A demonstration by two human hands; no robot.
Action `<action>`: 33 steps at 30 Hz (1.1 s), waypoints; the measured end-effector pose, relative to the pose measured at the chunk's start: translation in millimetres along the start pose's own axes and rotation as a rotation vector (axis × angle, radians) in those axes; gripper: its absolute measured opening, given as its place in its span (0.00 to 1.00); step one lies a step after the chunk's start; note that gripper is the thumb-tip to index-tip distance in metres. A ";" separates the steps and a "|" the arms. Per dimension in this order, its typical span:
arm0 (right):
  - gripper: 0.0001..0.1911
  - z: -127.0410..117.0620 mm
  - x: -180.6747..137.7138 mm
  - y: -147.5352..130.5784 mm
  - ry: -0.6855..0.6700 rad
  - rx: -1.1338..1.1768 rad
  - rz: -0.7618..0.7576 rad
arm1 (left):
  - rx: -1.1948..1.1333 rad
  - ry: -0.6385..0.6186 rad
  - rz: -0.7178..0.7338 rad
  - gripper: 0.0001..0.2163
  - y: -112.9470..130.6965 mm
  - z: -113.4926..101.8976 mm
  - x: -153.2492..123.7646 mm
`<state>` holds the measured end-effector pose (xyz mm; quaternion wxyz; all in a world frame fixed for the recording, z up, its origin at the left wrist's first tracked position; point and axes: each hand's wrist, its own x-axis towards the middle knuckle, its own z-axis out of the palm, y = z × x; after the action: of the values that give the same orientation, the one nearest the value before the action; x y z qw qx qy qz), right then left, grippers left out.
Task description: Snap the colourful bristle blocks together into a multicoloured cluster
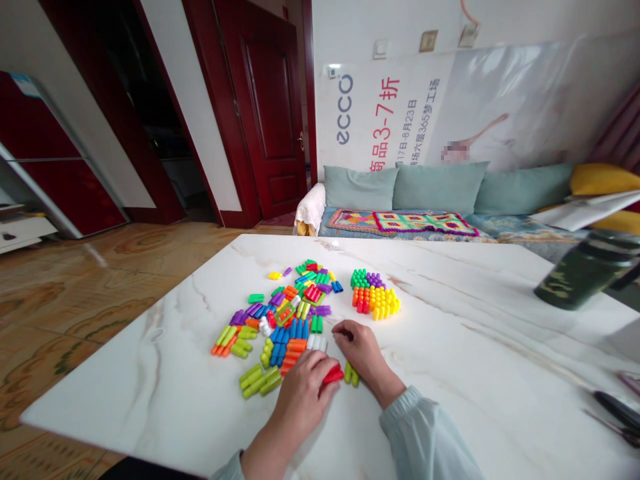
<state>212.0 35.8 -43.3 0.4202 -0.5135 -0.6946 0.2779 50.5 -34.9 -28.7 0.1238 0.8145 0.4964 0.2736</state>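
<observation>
My left hand [306, 383] is closed on red building blocks [333, 375], which show between its thumb and fingers just above the table. My right hand [361, 347] has curled fingers, and whatever they may hold is hidden. Under its wrist lies a light green block [351, 374]. Left of my hands spreads a pile of coloured peg-shaped building blocks, with a blue group [290, 333], an orange group [294, 353] and a white one [317, 343] closest. Light green blocks [260, 380] lie beside my left hand.
A sorted cluster stands beyond my right hand, with yellow blocks [385, 302], green and purple ones. On the marble-patterned table [450, 400] are a dark green cup [575, 273] at the right and scissors [617, 410] near the right edge. A sofa [440, 193] stands behind.
</observation>
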 end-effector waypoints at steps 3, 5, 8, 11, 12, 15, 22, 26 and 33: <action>0.09 0.2 0.1 0.0 -0.001 -0.010 0.002 | -0.079 0.078 -0.027 0.14 -5.9 5.9 -1.7; 0.09 0.6 0.3 0.9 -0.002 -0.014 0.003 | -0.207 0.184 -0.079 0.16 -10.4 7.6 -1.5; 0.10 1.2 1.0 2.9 -0.010 -0.019 0.000 | -0.549 0.298 -0.224 0.17 -13.6 2.1 5.5; 0.10 1.8 1.6 4.2 -0.015 -0.029 0.001 | -1.070 0.338 -0.440 0.18 -10.8 -10.6 25.6; 0.10 2.0 1.8 4.4 -0.015 -0.034 0.003 | -1.244 0.353 -0.500 0.19 -8.9 -14.7 35.2; 0.11 2.6 2.3 5.0 -0.016 -0.048 0.004 | -1.477 0.358 -0.504 0.18 -2.8 -22.4 69.2; 0.12 4.5 4.2 6.4 -0.020 -0.020 0.020 | -0.825 0.462 -0.259 0.10 4.4 -3.8 133.5; 0.13 4.6 4.2 4.2 -0.013 -0.044 0.010 | -0.598 0.435 -0.143 0.09 -2.2 14.9 138.5; 0.12 4.7 4.3 2.8 0.014 -0.153 0.044 | -0.279 0.357 -0.076 0.11 -15.0 37.1 133.1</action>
<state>208.8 41.0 -46.7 0.3783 -0.5613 -0.6994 0.2295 108.1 91.5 -23.2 0.1556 0.7090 0.4980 0.4744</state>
